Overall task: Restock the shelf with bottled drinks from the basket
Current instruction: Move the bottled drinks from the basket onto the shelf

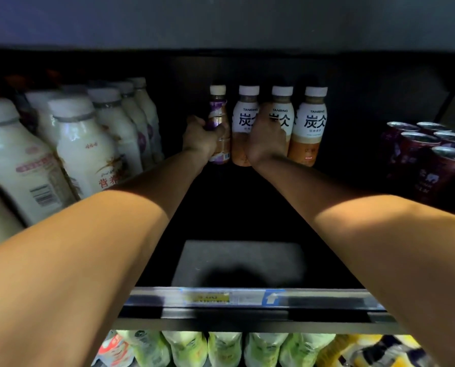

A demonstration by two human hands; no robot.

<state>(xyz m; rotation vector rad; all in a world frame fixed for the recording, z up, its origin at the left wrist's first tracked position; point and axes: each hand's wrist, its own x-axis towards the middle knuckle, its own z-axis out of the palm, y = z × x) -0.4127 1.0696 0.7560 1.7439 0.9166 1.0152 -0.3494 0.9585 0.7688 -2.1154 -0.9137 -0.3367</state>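
Both my arms reach deep into a dark shelf [237,263]. My left hand [201,137] is wrapped around a purple-labelled bottle [218,112] with a white cap, standing upright at the back. My right hand [267,139] grips a white-labelled Tanbing bottle [282,109], covering its lower half. Between the two hands stands another Tanbing bottle [246,120], and a further one [309,125] stands to the right. The four bottles form one row at the back. No basket is in view.
Large milky white bottles [80,144] fill the shelf's left side in rows. Dark red cans [430,160] stand at the right. A price-tag rail [231,298] runs along the front edge. Green-labelled bottles [221,348] sit on the shelf below.
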